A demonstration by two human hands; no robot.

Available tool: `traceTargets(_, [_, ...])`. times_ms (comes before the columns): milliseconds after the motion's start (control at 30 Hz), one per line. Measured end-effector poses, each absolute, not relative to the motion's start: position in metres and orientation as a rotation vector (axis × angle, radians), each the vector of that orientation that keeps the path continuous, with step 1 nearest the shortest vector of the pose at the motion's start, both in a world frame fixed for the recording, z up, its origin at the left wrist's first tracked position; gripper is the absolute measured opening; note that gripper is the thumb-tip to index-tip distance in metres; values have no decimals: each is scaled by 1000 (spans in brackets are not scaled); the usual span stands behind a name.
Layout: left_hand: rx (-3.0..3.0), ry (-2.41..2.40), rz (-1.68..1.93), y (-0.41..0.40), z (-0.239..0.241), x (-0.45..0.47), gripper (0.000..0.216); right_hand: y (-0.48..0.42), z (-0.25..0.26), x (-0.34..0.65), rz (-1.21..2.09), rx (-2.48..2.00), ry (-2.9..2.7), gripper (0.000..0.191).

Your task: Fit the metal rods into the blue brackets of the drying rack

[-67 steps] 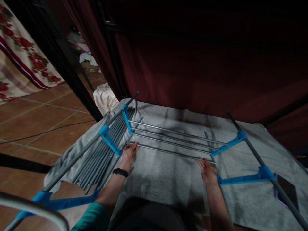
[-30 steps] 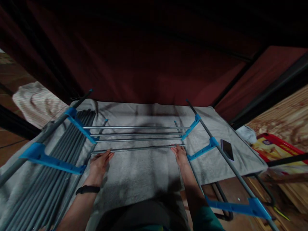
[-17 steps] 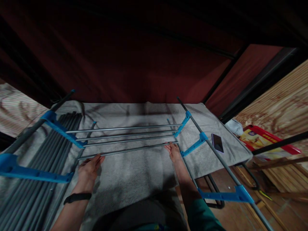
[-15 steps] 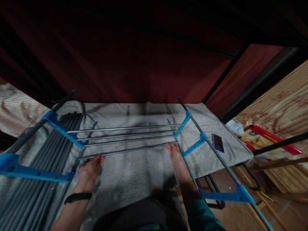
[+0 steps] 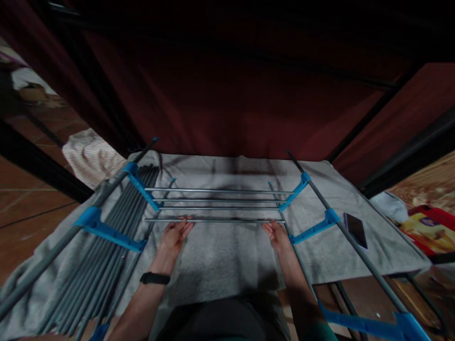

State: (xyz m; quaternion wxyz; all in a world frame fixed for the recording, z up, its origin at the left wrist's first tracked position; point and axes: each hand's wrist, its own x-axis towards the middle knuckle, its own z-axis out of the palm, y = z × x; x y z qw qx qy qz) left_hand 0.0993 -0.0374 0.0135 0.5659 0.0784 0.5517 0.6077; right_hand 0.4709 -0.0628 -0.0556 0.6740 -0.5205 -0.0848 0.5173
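A loose grey metal tube (image 5: 227, 220) lies level across the two side frames, held between my hands. My left hand (image 5: 175, 233) pinches it a little in from its left end. My right hand (image 5: 276, 231) grips close to its right end, beside the right inner pole. Just beyond, several parallel tubes (image 5: 220, 191) span the far left blue bracket (image 5: 141, 187) and the far right blue bracket (image 5: 294, 191). Nearer me are the second left bracket (image 5: 110, 232) and the second right bracket (image 5: 314, 228), joined to grey side poles.
Several spare grey tubes (image 5: 103, 251) lie bundled at the left on the grey blanket (image 5: 220, 265). A phone (image 5: 355, 229) rests at the right. Dark red curtains (image 5: 227, 109) hang behind. A red and yellow package (image 5: 430, 229) is at the far right.
The scene has shifted right as my view turned left. The held tube, tilted before, is now level. My left hand has moved inward from the tube's left end; my right hand still grips it.
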Motion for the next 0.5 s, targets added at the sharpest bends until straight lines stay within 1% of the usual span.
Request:
traceTargets(167, [292, 1243, 1489, -43, 24, 104, 23, -72, -71, 478, 1132, -1173, -87, 9])
traceTargets(233, [353, 1226, 1508, -43, 29, 105, 20, -77, -79, 479, 1117, -1165, -94, 7])
traceTargets(333, [422, 1204, 1518, -44, 37, 106, 20, -84, -88, 480, 1057, -1149, -119, 10])
traceTargets(400, [475, 1183, 1519, -45, 43, 108, 25, -88, -91, 480, 1018, -1150, -116, 12])
traceTargets(500, [590, 1147, 1549, -47, 54, 113, 40, -92, -94, 481, 1014, -1164, -114, 17])
